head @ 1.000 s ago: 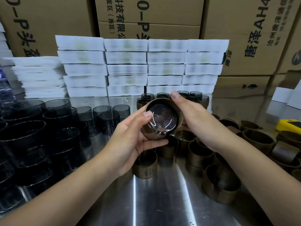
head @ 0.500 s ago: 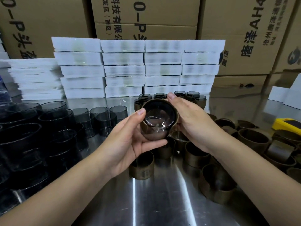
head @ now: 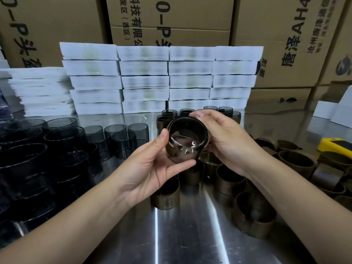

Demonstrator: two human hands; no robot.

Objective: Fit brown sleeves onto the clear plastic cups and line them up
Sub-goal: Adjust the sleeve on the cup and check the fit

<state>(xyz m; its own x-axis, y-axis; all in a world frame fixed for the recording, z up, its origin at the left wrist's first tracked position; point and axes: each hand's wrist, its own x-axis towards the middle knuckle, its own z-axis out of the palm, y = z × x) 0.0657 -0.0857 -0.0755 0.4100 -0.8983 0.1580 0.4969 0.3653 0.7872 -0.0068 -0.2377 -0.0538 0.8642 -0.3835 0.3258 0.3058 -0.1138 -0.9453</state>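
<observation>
The left hand (head: 152, 165) curls around the clear cup (head: 187, 137) from 7 o'clock. The right hand (head: 226, 141) grips it at 3 o'clock. A brown sleeve (head: 170, 151) seems to be around it.

- Illumination: moderately bright and even, from overhead; shadows are soft and short.
- Glare: two bright streaks run down the steel table (head: 190, 235) toward 6 o'clock. Small curved highlights sit on the clear cup (head: 187, 141) at centre.
- Exposure: the white stacks (head: 144, 80) at 12 o'clock approach clipping and their print is smeared. The dark cups (head: 28, 164) at 9 o'clock lose detail in shade.
- Distortion: wide-angle bending tilts the cardboard boxes (head: 285, 35) at 1 to 2 o'clock.
- Focus: centre sharp; edges noticeably softer.
</observation>
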